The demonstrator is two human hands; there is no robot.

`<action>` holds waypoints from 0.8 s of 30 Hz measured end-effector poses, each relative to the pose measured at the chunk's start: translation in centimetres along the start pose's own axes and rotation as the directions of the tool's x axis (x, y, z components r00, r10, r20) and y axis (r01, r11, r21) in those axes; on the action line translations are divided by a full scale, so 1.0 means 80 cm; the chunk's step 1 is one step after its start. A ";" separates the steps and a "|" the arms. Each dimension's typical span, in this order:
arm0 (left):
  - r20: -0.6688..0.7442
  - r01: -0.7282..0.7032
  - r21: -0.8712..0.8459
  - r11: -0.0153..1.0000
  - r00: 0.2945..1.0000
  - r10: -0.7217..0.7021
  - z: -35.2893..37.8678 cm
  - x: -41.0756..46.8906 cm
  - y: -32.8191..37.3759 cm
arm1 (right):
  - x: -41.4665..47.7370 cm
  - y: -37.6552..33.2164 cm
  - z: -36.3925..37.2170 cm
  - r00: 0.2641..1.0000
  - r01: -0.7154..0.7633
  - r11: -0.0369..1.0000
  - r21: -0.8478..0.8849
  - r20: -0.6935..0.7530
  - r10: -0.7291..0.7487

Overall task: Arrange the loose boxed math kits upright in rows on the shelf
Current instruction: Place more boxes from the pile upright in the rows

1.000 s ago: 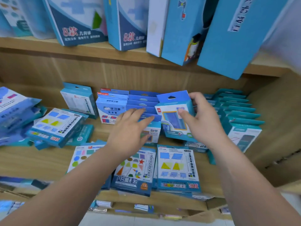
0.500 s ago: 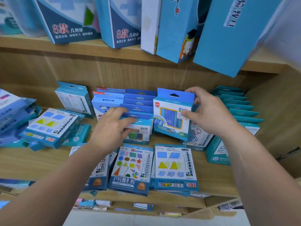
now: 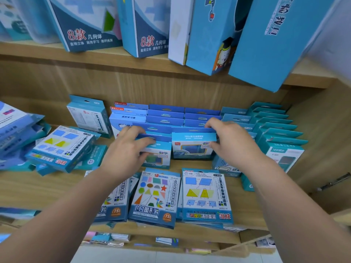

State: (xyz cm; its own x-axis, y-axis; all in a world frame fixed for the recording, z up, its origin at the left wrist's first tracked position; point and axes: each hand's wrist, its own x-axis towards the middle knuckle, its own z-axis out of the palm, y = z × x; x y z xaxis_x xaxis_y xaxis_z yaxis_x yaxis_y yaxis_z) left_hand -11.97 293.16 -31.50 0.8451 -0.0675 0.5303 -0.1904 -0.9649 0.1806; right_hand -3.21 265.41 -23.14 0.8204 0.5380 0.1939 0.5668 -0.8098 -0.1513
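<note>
Both hands reach into the middle shelf [image 3: 38, 188] of a wooden unit. The right hand [image 3: 230, 141] is closed around the right end of an upright blue boxed kit [image 3: 192, 147], thumb on its front face and fingers curled over its top flap; the box stands at the front of the centre-right row. The left hand [image 3: 126, 150] presses on the neighbouring upright box [image 3: 158, 157] at the head of the centre-left row, fingers curled over its top edge and thumb against its front, a loose hold rather than a full grip. Behind these two boxes more blue kits stand upright in rows [image 3: 165, 115] running back to the shelf wall, and a row of teal boxes [image 3: 275, 126] stands to the right. In front of the hands, three kits lie flat near the shelf's front edge: a geometric-shapes box [image 3: 153, 198], a box with yellow triangle and trapezoid pictures [image 3: 206, 198] just beside it, and a third [image 3: 117, 204] partly hidden under the left forearm. To the left, a loose pile of flat kits [image 3: 60, 147] leans unevenly. Large blue cartons [image 3: 89, 21] stand on the shelf above.
</note>
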 end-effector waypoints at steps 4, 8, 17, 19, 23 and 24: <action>0.012 0.068 -0.039 0.997 0.998 -0.067 -0.001 0.002 0.004 | 0.003 -0.002 -0.002 0.999 -0.002 0.984 -0.177 -0.037 -0.005; -0.013 0.284 -0.199 0.938 0.956 -0.293 0.000 0.000 0.011 | 0.003 0.006 0.005 0.999 -0.030 0.964 -0.265 0.025 0.039; 0.249 0.614 -0.289 0.734 0.789 -0.562 -0.004 0.016 0.017 | 0.004 0.008 0.030 0.993 -0.060 0.929 -0.366 -0.120 0.017; 0.269 0.637 -0.271 0.722 0.770 -0.579 -0.006 0.020 0.022 | 0.005 0.010 0.028 0.991 -0.080 0.924 -0.375 -0.130 0.033; 0.283 0.620 -0.264 0.739 0.782 -0.555 -0.001 0.025 0.042 | 0.006 0.014 0.027 0.989 -0.121 0.921 -0.369 -0.123 0.080; 0.282 0.613 -0.271 0.742 0.788 -0.547 0.002 0.026 0.046 | 0.006 0.013 0.028 0.989 -0.118 0.927 -0.357 -0.121 0.079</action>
State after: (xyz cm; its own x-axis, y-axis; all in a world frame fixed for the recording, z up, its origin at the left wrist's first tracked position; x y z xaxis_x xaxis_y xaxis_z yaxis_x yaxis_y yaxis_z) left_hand -10.87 289.41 -29.84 0.9110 0.4034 0.0851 0.2411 -0.6886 0.6839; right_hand -2.08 265.32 -25.41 0.8476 0.4397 0.2971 0.4014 -0.8974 0.1830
